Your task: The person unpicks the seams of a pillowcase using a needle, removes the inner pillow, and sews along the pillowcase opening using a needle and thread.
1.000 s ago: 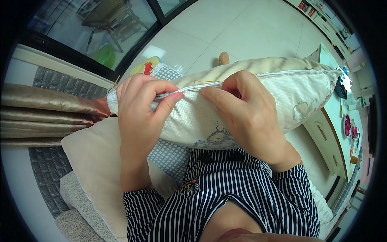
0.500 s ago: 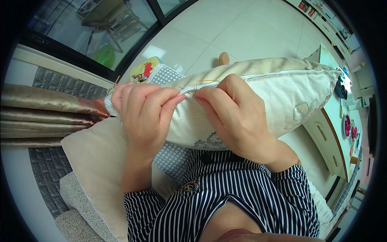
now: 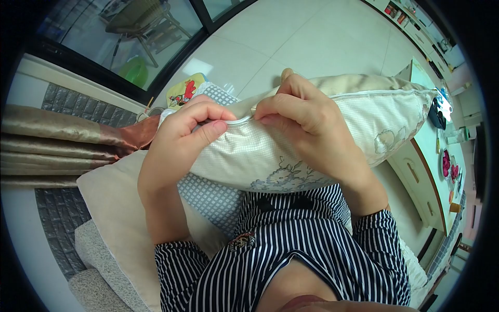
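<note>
A cream cushion (image 3: 249,156) with grey flower patterns lies across my lap, its long white zipper (image 3: 374,93) running along the upper edge. At the zipper's left part, my left hand (image 3: 176,140) pinches the fabric edge between thumb and forefinger. Close beside it, my right hand (image 3: 317,122) is closed with its fingertips on the zipper line. A tiny yellowish bit shows at those fingertips, too small to make out. Between the two hands a short stretch of zipper bends slightly.
A grey-and-white checked cloth (image 3: 213,200) and a beige seat cover (image 3: 119,197) lie under and beside me. Brown curtains (image 3: 62,148) hang at left. A white drawer cabinet (image 3: 416,171) stands at right, with small items on top. A glass door (image 3: 171,47) is ahead.
My left hand has turned and its fingers have opened out somewhat, still at the zipper edge. My right hand has risen slightly. The thin yellowish loop seen near the zipper is now mostly hidden.
</note>
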`<action>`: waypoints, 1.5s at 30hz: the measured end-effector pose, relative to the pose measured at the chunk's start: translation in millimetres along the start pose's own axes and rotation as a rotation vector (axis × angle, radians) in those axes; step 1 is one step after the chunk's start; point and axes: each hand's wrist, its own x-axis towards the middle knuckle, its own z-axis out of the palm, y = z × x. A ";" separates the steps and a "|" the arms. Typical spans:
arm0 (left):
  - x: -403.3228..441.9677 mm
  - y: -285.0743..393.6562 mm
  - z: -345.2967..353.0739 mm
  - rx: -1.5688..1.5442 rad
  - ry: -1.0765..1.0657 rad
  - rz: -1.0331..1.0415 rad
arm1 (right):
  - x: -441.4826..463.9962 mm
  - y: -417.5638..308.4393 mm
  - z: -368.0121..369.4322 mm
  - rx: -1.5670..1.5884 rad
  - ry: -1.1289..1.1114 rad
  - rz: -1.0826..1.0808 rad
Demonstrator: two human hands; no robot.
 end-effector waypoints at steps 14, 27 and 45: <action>10.6 -3.6 -6.2 -0.378 -0.222 -0.203 | -1.0 6.0 -2.7 0.053 -0.011 0.025; 12.9 -8.8 -2.1 -0.427 -0.203 -0.203 | -2.8 0.9 6.3 -0.089 0.035 -0.014; -1.6 3.3 21.9 -0.180 0.215 0.083 | 8.9 -19.7 27.8 -0.193 0.153 -0.217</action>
